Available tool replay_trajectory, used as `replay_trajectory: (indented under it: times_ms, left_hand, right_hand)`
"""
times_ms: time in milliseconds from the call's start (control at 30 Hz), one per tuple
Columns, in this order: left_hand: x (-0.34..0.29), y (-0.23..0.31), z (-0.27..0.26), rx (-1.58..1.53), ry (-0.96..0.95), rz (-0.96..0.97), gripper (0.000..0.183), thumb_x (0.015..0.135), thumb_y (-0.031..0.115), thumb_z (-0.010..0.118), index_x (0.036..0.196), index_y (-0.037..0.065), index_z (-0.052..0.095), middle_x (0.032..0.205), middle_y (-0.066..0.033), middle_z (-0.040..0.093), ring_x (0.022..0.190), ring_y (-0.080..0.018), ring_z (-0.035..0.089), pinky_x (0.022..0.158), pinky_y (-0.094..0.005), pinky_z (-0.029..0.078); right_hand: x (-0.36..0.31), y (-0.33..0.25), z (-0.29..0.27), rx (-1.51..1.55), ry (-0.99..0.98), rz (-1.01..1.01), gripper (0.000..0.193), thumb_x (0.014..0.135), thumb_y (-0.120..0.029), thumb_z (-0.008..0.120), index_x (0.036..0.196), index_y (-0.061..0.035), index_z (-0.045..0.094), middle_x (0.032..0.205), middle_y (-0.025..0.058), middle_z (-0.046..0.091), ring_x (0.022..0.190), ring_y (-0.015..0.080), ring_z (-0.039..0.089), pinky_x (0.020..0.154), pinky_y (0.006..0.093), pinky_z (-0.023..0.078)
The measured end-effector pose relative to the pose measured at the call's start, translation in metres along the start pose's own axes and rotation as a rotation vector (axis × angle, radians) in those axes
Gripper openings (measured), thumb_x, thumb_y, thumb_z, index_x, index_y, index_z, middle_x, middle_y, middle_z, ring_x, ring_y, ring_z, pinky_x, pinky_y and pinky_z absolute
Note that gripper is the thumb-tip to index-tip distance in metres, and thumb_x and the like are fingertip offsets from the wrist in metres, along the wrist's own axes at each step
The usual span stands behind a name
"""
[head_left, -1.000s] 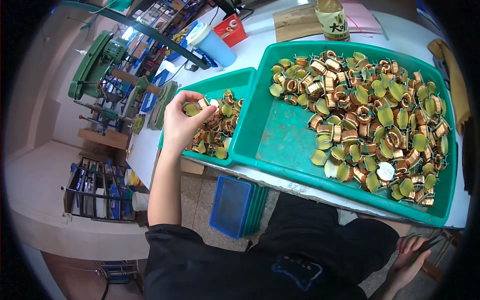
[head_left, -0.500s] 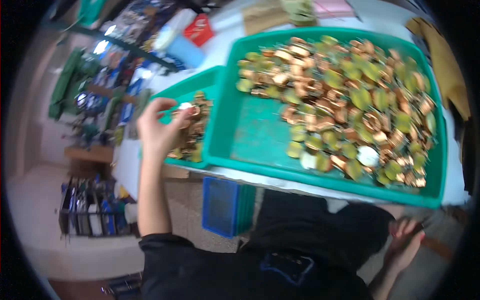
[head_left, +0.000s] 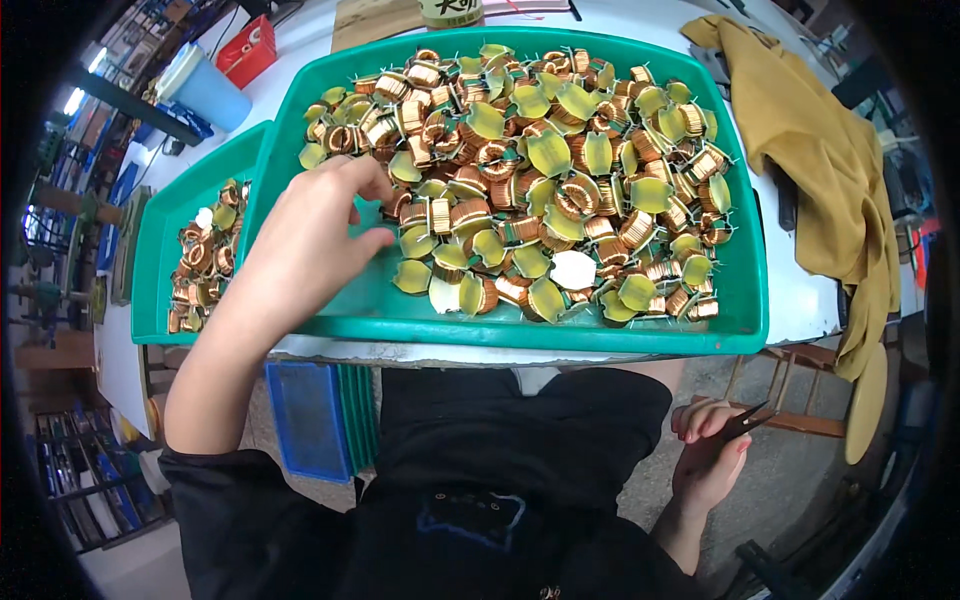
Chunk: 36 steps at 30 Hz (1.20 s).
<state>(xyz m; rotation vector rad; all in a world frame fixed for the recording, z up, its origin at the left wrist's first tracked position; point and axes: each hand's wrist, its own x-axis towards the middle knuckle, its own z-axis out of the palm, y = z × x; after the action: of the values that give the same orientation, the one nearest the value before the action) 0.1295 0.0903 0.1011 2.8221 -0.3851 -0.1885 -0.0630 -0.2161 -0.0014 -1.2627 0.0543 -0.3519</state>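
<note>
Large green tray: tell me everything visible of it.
The large green tray looks like plastic: roughly rectangular, with raised walls and a rim. It lies upright on the white table, near the front edge. Copper-wound coils cover most of its floor. The left hand extends over its near left corner, grip beside the coils. A smaller green tray sits at its left, seemingly touching.

Outfit's pretty much all black: short-sleeved tee (head_left: 330, 550) with loose-looking sleeves, plus dark shorts (head_left: 600, 405). There's a wobbly blue outline graphic (head_left: 470, 520) across the front, with tiny rings inside. Left hand (head_left: 315, 230) and right hand (head_left: 708, 455) are both bare, forearms too.
</note>
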Motion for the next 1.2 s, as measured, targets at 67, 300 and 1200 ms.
replay_trajectory:
  times_ms: [67, 300, 1200]
  left_hand:
    - [0.005, -0.008, 0.008, -0.044, 0.018, -0.012, 0.019, 0.074, 0.007, 0.068, 0.089, -0.001, 0.059, 0.086, -0.0119, 0.062, 0.073, -0.0244, 0.059, 0.069, -0.035, 0.049]
    - [0.013, -0.039, 0.021, -0.177, -0.036, -0.042, 0.024, 0.076, 0.016, 0.067, 0.091, -0.002, 0.063, 0.081, -0.0153, 0.063, 0.07, -0.0266, 0.059, 0.067, -0.0356, 0.049]
    - [0.013, -0.041, 0.023, -0.39, -0.086, -0.13, 0.022, 0.069, 0.015, 0.073, 0.074, 0.002, 0.056, 0.072, -0.011, 0.058, 0.067, -0.0239, 0.057, 0.063, -0.0334, 0.049]
  right_hand:
    - [-0.004, 0.002, -0.005, -0.005, 0.01, 0.023, 0.04, 0.097, -0.04, 0.033, 0.082, -0.0047, 0.044, 0.072, 0.0085, 0.045, 0.066, 0.0174, 0.041, 0.063, 0.0301, 0.035]
    - [0.003, 0.008, 0.004, -0.061, -0.022, 0.094, 0.041, 0.096, -0.042, 0.034, 0.083, -0.0045, 0.045, 0.074, 0.0083, 0.045, 0.068, 0.0172, 0.041, 0.064, 0.0291, 0.034]
    - [0.001, 0.002, 0.028, -0.691, -0.27, 0.109, 0.037, 0.094, -0.032, 0.034, 0.085, 0.0001, 0.051, 0.074, 0.0096, 0.051, 0.066, 0.0198, 0.045, 0.063, 0.0291, 0.037]
